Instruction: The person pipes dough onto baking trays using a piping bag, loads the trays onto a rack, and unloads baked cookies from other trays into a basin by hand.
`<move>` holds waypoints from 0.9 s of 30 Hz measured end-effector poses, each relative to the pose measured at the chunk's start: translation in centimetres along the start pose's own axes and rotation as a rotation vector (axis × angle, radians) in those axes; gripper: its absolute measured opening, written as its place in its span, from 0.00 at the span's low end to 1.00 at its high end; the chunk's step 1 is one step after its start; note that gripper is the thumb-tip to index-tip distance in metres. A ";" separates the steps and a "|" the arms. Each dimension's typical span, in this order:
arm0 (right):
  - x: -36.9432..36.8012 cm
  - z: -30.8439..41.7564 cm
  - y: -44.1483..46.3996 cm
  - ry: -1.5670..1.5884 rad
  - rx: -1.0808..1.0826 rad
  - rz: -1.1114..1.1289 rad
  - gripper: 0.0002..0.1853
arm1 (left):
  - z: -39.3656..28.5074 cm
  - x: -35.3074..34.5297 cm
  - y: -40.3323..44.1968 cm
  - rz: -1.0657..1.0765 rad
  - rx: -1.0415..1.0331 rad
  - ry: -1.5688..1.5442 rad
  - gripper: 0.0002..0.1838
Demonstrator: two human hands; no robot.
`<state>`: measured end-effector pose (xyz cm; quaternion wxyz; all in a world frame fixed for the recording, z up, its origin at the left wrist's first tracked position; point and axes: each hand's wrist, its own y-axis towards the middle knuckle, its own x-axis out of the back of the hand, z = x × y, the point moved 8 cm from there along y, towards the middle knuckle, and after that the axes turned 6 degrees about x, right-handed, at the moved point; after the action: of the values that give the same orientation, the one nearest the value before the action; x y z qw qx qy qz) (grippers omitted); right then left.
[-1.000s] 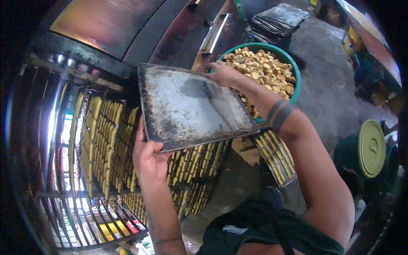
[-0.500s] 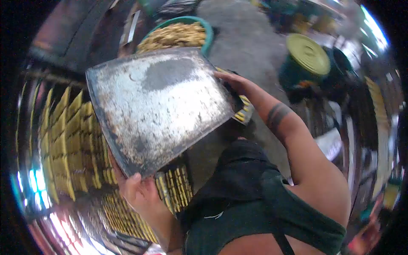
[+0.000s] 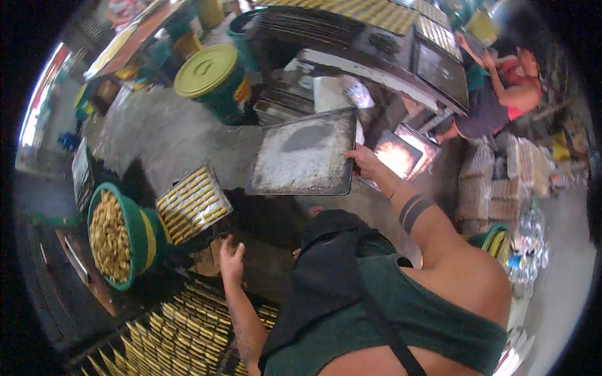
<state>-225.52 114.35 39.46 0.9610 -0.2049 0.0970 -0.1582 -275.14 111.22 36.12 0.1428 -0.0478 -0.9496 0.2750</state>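
Note:
My right hand (image 3: 364, 161) grips the right edge of a worn metal baking tray (image 3: 291, 168), held out in front of me. Its scuffed, whitish face with a dark grey patch is turned toward me. Lower left, my left hand (image 3: 231, 254) is off the tray, fingers apart, holding nothing. Just beyond that hand is a tray of yellow dough strips (image 3: 194, 203) in neat rows. Beside it stands a green tub (image 3: 139, 244) heaped with light-brown baked pieces (image 3: 110, 235).
Racked trays of yellow strips (image 3: 182, 323) fill the lower left. A green drum with a yellow lid (image 3: 205, 70) stands ahead. A long table (image 3: 376, 78) carries more trays. At right, another person (image 3: 501, 88) is near stacked packs (image 3: 492, 194) and a bright tray (image 3: 398, 155) lies low.
My view has swung right. My left hand has let go of the tray, which my right hand alone now carries farther out toward the right.

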 end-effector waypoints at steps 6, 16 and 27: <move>11.4 -17.4 3.3 0.706 -0.109 -0.179 0.07 | 12.7 -3.6 -4.6 0.053 0.567 -0.098 0.30; 25.7 -17.4 5.0 -0.593 0.178 -0.241 0.06 | 10.8 -10.3 -17.3 -0.105 1.023 -0.018 0.12; 36.2 -26.6 6.7 0.878 -0.343 -0.680 0.14 | 3.0 -18.5 -3.0 0.027 0.774 0.127 0.15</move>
<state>-196.75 98.07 8.32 0.6790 -0.2926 0.4394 -0.5101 -258.38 104.01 30.77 0.2052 -0.0196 -0.7642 0.6112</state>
